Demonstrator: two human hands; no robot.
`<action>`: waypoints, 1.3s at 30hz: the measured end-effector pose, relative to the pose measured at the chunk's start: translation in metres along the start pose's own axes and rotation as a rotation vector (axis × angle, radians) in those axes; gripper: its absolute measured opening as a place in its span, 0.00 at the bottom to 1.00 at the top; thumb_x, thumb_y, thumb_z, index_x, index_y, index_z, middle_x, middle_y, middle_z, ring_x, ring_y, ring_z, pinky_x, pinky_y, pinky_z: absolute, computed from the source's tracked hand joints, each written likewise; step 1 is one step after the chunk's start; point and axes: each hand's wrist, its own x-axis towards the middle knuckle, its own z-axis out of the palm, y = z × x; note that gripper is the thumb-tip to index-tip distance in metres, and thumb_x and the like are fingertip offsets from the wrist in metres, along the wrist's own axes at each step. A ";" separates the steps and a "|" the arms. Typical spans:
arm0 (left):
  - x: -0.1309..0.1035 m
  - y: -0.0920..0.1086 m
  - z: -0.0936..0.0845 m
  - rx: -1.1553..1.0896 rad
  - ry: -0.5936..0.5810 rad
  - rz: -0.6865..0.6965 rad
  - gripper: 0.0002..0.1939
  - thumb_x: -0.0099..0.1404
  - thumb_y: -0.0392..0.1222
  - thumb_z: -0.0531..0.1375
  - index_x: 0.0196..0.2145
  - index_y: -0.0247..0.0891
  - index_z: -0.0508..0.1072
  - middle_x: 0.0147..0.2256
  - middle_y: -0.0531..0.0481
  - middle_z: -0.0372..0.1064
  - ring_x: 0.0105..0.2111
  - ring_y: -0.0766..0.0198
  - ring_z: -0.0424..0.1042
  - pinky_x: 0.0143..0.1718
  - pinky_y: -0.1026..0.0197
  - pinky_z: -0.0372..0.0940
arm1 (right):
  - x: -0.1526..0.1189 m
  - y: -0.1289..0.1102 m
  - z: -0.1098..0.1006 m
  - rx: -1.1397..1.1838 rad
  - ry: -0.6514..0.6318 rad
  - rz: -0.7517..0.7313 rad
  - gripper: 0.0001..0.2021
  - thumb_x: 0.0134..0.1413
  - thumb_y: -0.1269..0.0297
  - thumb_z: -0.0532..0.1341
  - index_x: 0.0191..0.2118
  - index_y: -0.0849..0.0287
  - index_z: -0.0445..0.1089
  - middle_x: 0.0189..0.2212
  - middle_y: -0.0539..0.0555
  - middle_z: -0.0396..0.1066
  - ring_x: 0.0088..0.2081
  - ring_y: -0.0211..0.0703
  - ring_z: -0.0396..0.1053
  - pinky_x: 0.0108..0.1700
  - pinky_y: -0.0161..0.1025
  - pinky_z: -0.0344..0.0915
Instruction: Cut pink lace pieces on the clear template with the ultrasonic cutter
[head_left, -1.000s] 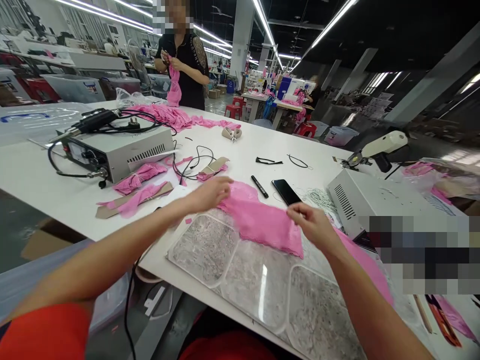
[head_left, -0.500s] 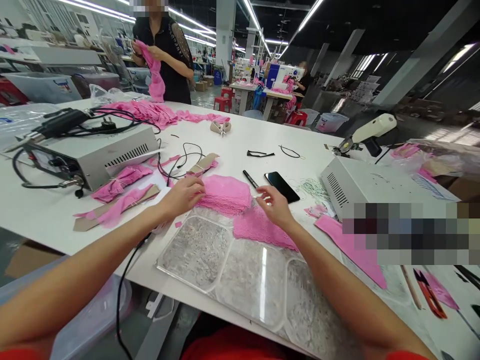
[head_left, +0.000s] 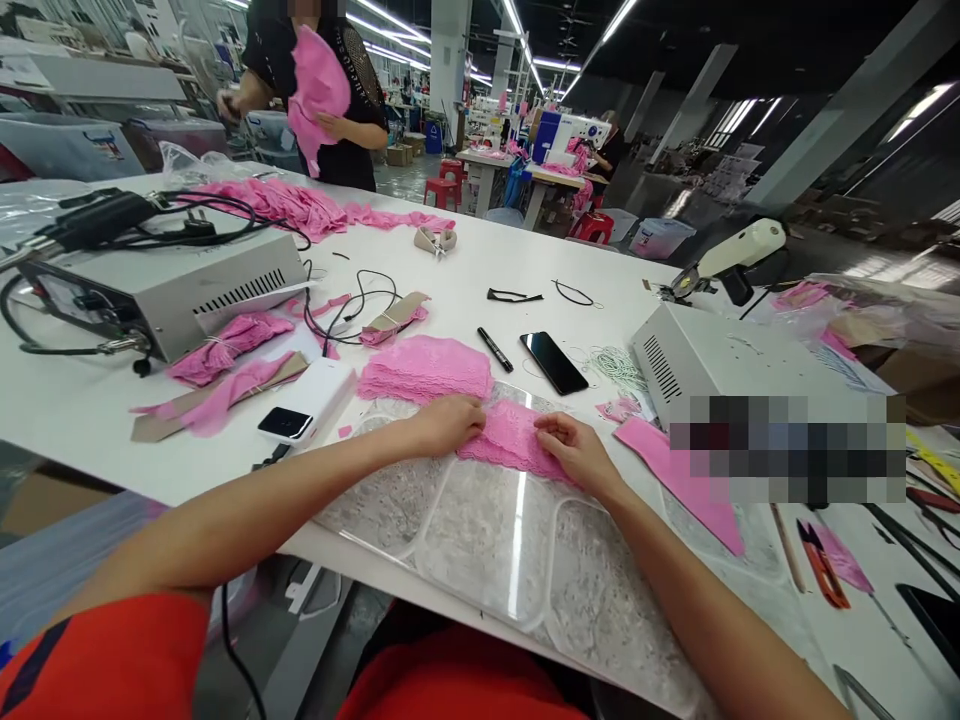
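A pink lace piece [head_left: 510,428] lies on the clear patterned mat [head_left: 487,540], on top of other pink lace with a scalloped front edge. My left hand [head_left: 450,424] is closed at its left side, fingertips pinching the fabric. At its right side my right hand [head_left: 576,448] has thumb and fingers drawn together on the lace. Just behind my left hand sits a thicker stack of pink lace pieces [head_left: 426,366]. The exact grip of the fingertips is partly hidden by the hands.
Behind the stack lie a black marker [head_left: 495,350] and a phone [head_left: 555,362]. Grey machine boxes stand left [head_left: 217,290] and right [head_left: 720,365]. Red-handled snips [head_left: 823,565] lie at the right. Across the table, a person [head_left: 330,100] holds pink fabric.
My left hand has moved right from the stack to the lace in front, and a piece now lies there between both hands. The person opposite has raised and spread the pink fabric.
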 end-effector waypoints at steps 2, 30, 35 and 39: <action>0.000 0.001 -0.004 -0.002 -0.003 -0.014 0.11 0.64 0.33 0.55 0.26 0.37 0.74 0.31 0.50 0.71 0.32 0.61 0.70 0.33 0.63 0.61 | 0.000 -0.002 -0.001 -0.025 0.003 -0.038 0.15 0.52 0.52 0.60 0.36 0.60 0.72 0.26 0.52 0.73 0.27 0.38 0.69 0.30 0.37 0.67; -0.111 0.037 -0.019 -0.114 -0.202 0.138 0.14 0.70 0.34 0.55 0.27 0.37 0.74 0.31 0.47 0.71 0.33 0.62 0.69 0.37 0.62 0.61 | -0.142 -0.027 0.020 -0.726 -0.052 -0.825 0.09 0.59 0.76 0.56 0.40 0.59 0.71 0.31 0.54 0.73 0.33 0.39 0.69 0.37 0.37 0.67; -0.133 0.037 -0.018 -0.133 -0.123 0.043 0.08 0.72 0.36 0.55 0.37 0.36 0.75 0.39 0.45 0.72 0.39 0.62 0.71 0.43 0.64 0.64 | -0.143 -0.034 0.019 -0.641 -0.078 -0.769 0.07 0.59 0.71 0.59 0.43 0.59 0.70 0.35 0.55 0.72 0.37 0.41 0.69 0.39 0.38 0.70; -0.145 0.035 -0.016 -0.123 -0.086 0.005 0.04 0.69 0.37 0.60 0.39 0.35 0.74 0.40 0.44 0.71 0.41 0.61 0.71 0.45 0.63 0.65 | -0.139 -0.037 0.022 -0.601 -0.050 -0.786 0.06 0.59 0.72 0.59 0.41 0.60 0.70 0.34 0.55 0.71 0.35 0.39 0.69 0.37 0.36 0.70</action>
